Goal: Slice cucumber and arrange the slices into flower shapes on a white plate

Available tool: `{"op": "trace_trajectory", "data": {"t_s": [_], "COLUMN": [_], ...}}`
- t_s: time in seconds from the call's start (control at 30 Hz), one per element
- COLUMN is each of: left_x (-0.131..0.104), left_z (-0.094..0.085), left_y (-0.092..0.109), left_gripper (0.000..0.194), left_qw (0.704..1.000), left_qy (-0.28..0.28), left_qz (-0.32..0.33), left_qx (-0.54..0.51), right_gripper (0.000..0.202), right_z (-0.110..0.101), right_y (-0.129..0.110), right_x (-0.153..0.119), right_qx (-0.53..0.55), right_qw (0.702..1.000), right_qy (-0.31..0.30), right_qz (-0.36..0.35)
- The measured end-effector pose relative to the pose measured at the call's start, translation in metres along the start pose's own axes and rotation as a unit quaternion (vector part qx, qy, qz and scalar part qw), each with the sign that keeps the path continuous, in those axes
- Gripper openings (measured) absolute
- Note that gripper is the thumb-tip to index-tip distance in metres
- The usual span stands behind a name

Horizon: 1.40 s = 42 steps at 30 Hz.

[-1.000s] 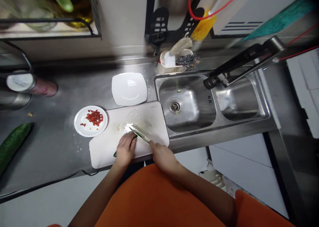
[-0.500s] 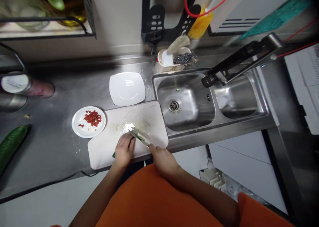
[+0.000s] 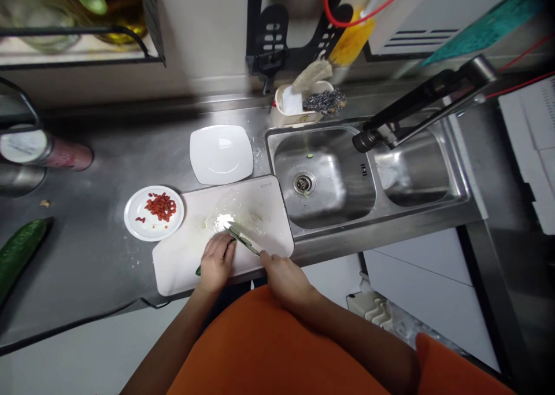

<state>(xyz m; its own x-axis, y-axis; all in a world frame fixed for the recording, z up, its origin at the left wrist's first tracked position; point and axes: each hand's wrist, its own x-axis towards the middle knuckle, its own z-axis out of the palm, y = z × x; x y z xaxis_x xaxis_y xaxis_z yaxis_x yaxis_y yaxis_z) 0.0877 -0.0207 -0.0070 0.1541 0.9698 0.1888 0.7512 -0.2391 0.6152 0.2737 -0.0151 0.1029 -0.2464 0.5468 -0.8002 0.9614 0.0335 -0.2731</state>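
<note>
On the wet white cutting board (image 3: 177, 268) my left hand (image 3: 215, 258) is closed over a piece of cucumber (image 3: 198, 270), mostly hidden beneath the fingers with a green end showing at the left. My right hand (image 3: 284, 274) grips a knife (image 3: 249, 246), its handle covered by the fingers. The blade points up and left, right beside the left fingertips. Pale green slices (image 3: 243, 239) lie along or against the blade; I cannot tell whether they stick to it.
A small white plate (image 3: 132, 216) of red berries (image 3: 161, 207) overlaps the board's left corner. Behind the board sits a square white plate (image 3: 221, 152). The double sink (image 3: 329, 210) and black faucet (image 3: 403, 109) are to the right. A whole cucumber (image 3: 19, 253) lies far left.
Both hands, the knife and the cucumber look almost unchanged. The whole view has shifted very slightly.
</note>
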Motion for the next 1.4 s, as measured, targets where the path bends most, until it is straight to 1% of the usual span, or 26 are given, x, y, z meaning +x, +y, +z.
{"op": "trace_trajectory", "data": {"t_s": [0.27, 0.57, 0.77, 1.17, 1.3, 1.4], "left_x": [-0.001, 0.003, 0.003, 0.003, 0.003, 0.002], "left_z": [0.001, -0.002, -0.003, 0.000, -0.001, -0.001], "left_y": [-0.001, 0.003, 0.004, 0.001, 0.001, 0.001], "left_gripper": [0.024, 0.021, 0.022, 0.021, 0.022, 0.023], "left_qw": [1.000, 1.000, 1.000, 1.000, 1.000, 1.000], "left_qy": [-0.005, -0.001, -0.016, -0.010, -0.012, -0.019], "left_qz": [-0.006, -0.003, -0.011, 0.005, 0.003, -0.007], "left_qx": [-0.006, -0.001, -0.013, -0.013, -0.012, -0.011], "right_gripper": [0.035, 0.036, 0.035, 0.038, 0.040, 0.042], "right_z": [-0.003, 0.001, 0.001, 0.019, 0.023, 0.020], "right_y": [-0.001, -0.003, -0.005, -0.006, -0.006, -0.004], "right_x": [0.003, 0.013, 0.022, 0.046, 0.047, 0.044], "right_qx": [-0.002, 0.007, 0.014, 0.011, 0.021, 0.029], "right_qw": [1.000, 1.000, 1.000, 0.998, 0.997, 0.997], "right_qy": [-0.008, 0.005, 0.001, 0.058, 0.070, 0.066], "right_qz": [-0.003, -0.011, -0.022, -0.034, -0.029, -0.016]}}
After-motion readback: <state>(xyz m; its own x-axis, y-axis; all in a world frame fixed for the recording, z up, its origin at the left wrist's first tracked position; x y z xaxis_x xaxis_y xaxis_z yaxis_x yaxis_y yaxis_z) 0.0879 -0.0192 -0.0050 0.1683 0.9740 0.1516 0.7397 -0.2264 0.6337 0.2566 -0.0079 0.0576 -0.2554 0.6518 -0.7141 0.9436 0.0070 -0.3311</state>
